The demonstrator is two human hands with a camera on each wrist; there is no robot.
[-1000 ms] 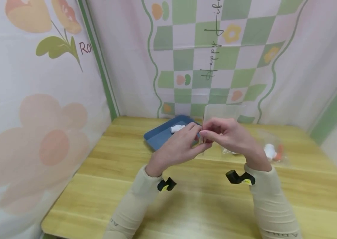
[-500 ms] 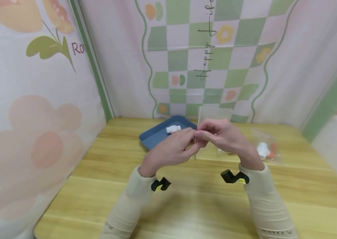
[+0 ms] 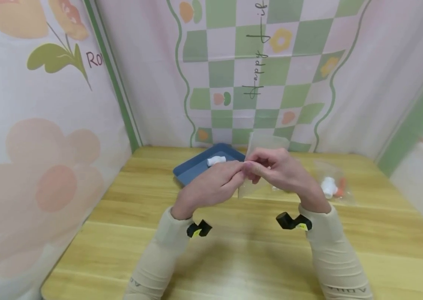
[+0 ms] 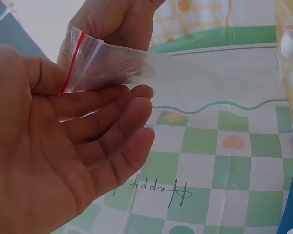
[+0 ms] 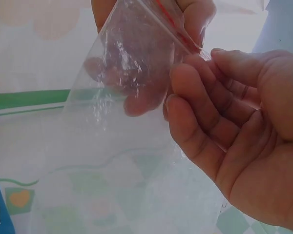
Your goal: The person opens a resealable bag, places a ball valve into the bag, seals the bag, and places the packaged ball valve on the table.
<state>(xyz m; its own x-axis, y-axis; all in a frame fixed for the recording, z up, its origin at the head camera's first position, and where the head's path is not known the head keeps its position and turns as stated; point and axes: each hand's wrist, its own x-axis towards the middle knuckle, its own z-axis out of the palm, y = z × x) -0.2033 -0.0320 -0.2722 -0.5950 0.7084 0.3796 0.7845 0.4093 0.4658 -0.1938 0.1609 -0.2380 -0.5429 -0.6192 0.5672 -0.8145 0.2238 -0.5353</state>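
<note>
A clear zip-seal plastic bag (image 3: 265, 143) with a red stripe along its mouth is held up between both hands over the table. My left hand (image 3: 211, 183) pinches the bag's mouth by the red stripe (image 4: 74, 61) between thumb and index finger; its other fingers lie along the film in the left wrist view. From the other side, my right hand (image 3: 284, 171) pinches the mouth with thumb and index finger, fingertips right against the left hand's. The bag's film hangs flat and see-through in the right wrist view, showing left fingers behind it.
Behind the left hand lies a blue tray (image 3: 189, 168) with a white pipe-like piece (image 3: 216, 161) in it. To the right, another clear bag (image 3: 340, 168) holds a white fitting (image 3: 329, 187) and an orange piece (image 3: 341, 187). A patterned curtain (image 3: 222, 75) closes off the table's back edge.
The bag has tilted, its lower corner swinging left. The left thumb has drawn in toward its fingers, while the right hand keeps its pinch. The head view has shifted slightly.
</note>
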